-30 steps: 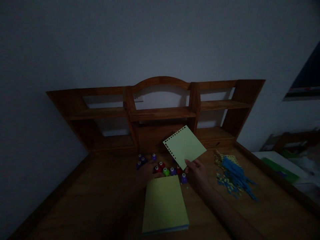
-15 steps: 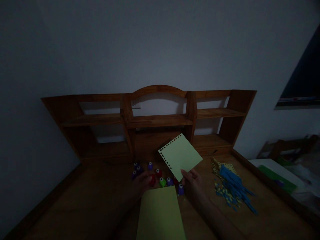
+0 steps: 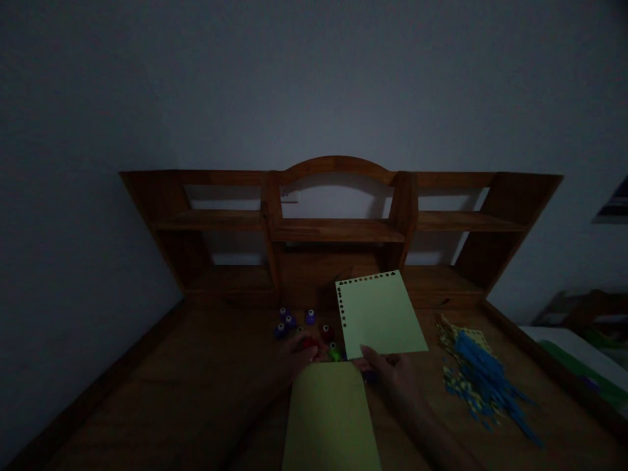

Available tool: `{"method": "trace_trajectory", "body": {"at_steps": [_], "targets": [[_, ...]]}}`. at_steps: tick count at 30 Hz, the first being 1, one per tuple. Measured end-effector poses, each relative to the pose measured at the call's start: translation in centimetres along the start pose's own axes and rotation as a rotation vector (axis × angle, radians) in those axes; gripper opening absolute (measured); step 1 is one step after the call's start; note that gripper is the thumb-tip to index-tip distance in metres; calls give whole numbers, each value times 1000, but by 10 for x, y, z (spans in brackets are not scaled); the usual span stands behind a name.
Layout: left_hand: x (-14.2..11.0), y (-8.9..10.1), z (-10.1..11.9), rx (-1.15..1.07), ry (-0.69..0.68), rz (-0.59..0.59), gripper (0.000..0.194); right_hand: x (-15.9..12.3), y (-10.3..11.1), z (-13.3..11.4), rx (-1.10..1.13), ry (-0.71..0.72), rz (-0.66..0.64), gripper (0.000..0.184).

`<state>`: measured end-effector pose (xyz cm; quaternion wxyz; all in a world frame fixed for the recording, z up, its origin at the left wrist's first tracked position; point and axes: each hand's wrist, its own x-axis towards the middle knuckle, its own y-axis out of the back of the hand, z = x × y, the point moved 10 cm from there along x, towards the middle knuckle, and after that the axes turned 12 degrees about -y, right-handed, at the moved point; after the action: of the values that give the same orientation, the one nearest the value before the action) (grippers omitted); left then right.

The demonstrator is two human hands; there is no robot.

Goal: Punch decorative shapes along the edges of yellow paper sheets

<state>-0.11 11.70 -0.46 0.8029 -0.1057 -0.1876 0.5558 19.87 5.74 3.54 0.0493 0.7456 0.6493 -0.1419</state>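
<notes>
My right hand (image 3: 391, 374) pinches the lower edge of a pale yellow paper sheet (image 3: 385, 317), raised above the desk. Small punched holes line its top edge and the upper part of its left edge. My left hand (image 3: 294, 356) is closed around a red craft punch (image 3: 308, 343), mostly covered by the fingers. Around the hands stand a green punch (image 3: 334, 353), another red punch (image 3: 327, 332) and several purple punches (image 3: 280, 330). A larger yellow sheet or pad (image 3: 331, 418) lies between my forearms, its far edge close to both hands.
Blue paper strips (image 3: 483, 373) and small yellow and blue scraps (image 3: 466, 386) lie at the right of the wooden desk (image 3: 196, 392). Behind stands a wooden shelf unit (image 3: 338, 230) against the wall. A raised rim (image 3: 549, 376) edges the desk's right side.
The held sheet has turned clockwise, its holed edge now along the top. My left hand covers more of the red punch. The whole view has shifted, so things appear farther right.
</notes>
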Motion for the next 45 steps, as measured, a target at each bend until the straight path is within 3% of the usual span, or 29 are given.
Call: {"method": "trace_trajectory", "body": {"at_steps": [4,9,12,18,24,32,37,42,45], "targets": [[-5,12,-13,-28,86,126,39,-11,-11,-6,-134,-17,-78,47],[-17,10,-12,-163,132,205,34,-15,-20,-1,-283,25,-102,44],[-21,1,-7,-218,168,172,37,-16,-22,3,-364,54,-87,43],[-21,-15,6,-182,112,15,40,-18,-19,3,-478,92,-41,40],[-19,1,-7,68,101,55,48,-19,-20,4,-502,143,-44,31],[-13,10,-25,94,64,35,65,-15,-26,11,-542,127,-95,37],[-14,8,-21,108,101,14,61,-16,-27,11,-513,131,-105,37],[-13,-2,-12,107,65,-6,51,-19,-22,3,-527,231,-80,21],[-13,-4,-9,108,17,-5,48,-18,-16,2,-408,206,-90,28]]}}
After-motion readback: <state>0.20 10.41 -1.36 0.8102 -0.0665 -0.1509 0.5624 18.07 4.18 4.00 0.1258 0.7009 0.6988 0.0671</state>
